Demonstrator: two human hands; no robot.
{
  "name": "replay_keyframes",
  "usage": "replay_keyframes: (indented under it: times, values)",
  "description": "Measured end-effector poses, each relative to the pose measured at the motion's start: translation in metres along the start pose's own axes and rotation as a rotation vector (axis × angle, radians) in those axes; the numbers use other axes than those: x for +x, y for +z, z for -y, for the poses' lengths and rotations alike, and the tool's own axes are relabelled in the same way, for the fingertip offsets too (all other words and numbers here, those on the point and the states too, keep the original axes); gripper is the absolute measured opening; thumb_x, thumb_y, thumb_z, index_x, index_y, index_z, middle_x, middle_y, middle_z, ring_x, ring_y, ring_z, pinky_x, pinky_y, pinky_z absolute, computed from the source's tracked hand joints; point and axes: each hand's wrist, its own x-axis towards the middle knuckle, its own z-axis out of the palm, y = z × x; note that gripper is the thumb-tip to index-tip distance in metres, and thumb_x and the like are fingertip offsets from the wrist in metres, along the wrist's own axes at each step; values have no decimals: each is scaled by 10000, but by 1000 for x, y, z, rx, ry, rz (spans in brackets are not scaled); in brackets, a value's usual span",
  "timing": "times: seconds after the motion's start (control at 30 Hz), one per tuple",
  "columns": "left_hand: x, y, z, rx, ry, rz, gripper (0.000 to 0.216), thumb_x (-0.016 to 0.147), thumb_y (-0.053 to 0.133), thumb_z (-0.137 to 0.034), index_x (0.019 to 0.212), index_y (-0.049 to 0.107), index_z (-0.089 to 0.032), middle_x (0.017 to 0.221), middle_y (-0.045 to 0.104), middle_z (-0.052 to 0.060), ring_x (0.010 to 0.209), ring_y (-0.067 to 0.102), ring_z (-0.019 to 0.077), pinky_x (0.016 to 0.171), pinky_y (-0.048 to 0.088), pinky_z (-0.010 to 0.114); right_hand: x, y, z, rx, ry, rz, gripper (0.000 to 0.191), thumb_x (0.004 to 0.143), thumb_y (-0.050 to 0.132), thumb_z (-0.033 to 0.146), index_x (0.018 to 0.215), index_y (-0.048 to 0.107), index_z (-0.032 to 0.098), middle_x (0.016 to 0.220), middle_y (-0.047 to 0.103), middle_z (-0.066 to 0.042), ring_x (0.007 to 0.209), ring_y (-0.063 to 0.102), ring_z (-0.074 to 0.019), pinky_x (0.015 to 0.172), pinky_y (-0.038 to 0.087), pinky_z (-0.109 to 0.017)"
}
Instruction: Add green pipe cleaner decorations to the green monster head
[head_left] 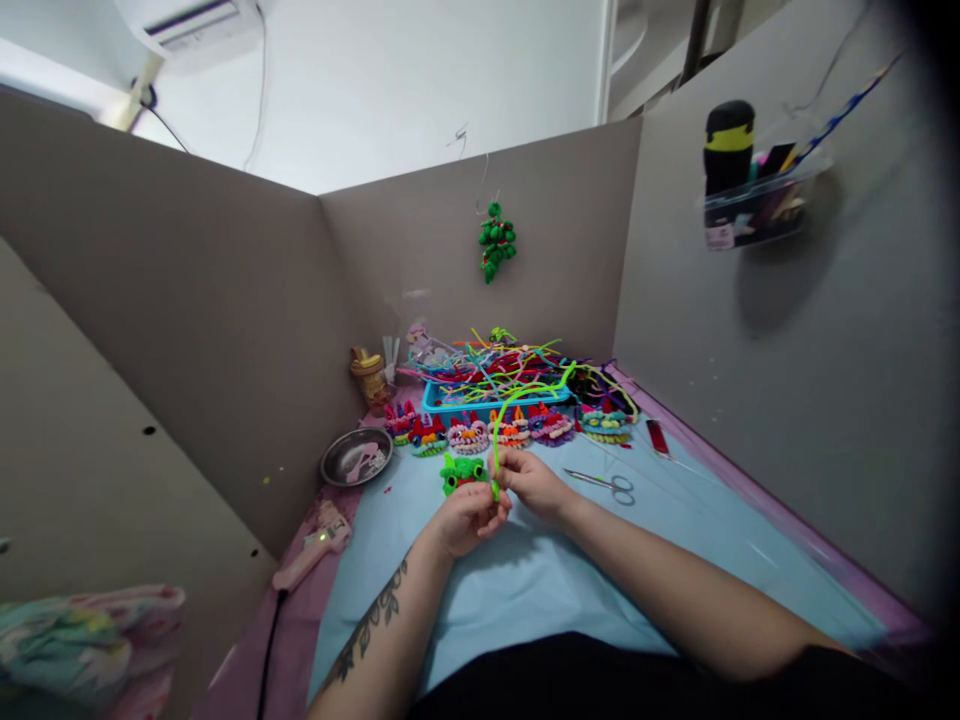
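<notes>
My left hand point(466, 518) and my right hand point(531, 480) meet over the light blue mat point(600, 560), both with fingers pinched on a bright green pipe cleaner point(525, 392). The stem rises from my fingers and arches to the right above a blue tray. Just behind my left hand lies a green fuzzy figure point(462, 470) made of the same material. My left forearm bears a tattoo.
A blue tray point(450, 402) heaped with coloured pipe cleaners stands at the back, with a row of finished fuzzy figures point(510, 430) before it. Scissors point(609, 484) lie right of my hands. A metal bowl point(356, 456) and glue gun point(315, 548) sit left. Grey partition walls enclose the desk.
</notes>
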Motion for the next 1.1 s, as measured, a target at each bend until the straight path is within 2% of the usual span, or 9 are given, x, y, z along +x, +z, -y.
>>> replay_keyframes:
  times: [0.27, 0.57, 0.67, 0.77, 0.9, 1.0, 1.1]
  values:
    - [1, 1, 0, 89, -16, -89, 129, 590, 617, -215, 584, 559, -100, 433, 482, -17, 324, 316, 21, 327, 116, 169, 3, 0, -2, -4, -104, -10, 314, 732, 632, 439, 645, 512, 163, 641, 432, 20, 602, 393, -111, 597, 319, -248]
    - [3, 5, 0, 95, 115, -112, 315, 687, 645, -409, 644, 523, -123, 507, 466, -30, 376, 309, 21, 351, 148, 164, 3, 3, -2, -69, -86, -183, 325, 732, 627, 425, 625, 455, 171, 594, 407, 43, 555, 378, -94, 555, 314, -233]
    - [5, 6, 1, 163, 211, -210, 336, 702, 634, -444, 719, 561, -116, 600, 530, 2, 433, 381, 38, 372, 225, 161, 3, 3, -1, -90, -54, -198, 316, 748, 603, 426, 631, 443, 180, 561, 445, 46, 522, 417, -99, 539, 335, -239]
    - [8, 4, 1, 224, 294, -302, 343, 689, 647, -445, 678, 569, -111, 620, 558, 18, 457, 415, 48, 398, 277, 170, 4, 4, -1, -70, -22, -163, 292, 752, 599, 409, 633, 467, 178, 544, 486, 39, 512, 458, -109, 535, 353, -247]
    - [8, 1, 0, 180, 255, -355, 312, 641, 688, -398, 627, 554, -117, 550, 540, -4, 415, 393, 41, 373, 243, 171, 5, 1, -4, -23, 14, -146, 306, 732, 615, 418, 604, 525, 154, 542, 474, 33, 506, 402, -89, 508, 304, -230]
    - [6, 2, -3, 123, 216, -351, 273, 626, 689, -363, 643, 563, -122, 526, 530, -17, 395, 374, 35, 364, 223, 168, 5, -3, -6, 73, 69, -128, 297, 696, 648, 417, 618, 552, 147, 560, 465, 33, 497, 351, -75, 487, 256, -223]
    - [4, 6, -4, 121, 184, -336, 237, 624, 677, -332, 626, 561, -125, 511, 526, -19, 383, 362, 33, 357, 207, 169, 6, -6, -9, 143, 111, -86, 276, 645, 701, 390, 668, 589, 139, 602, 508, 19, 513, 370, -75, 503, 263, -223]
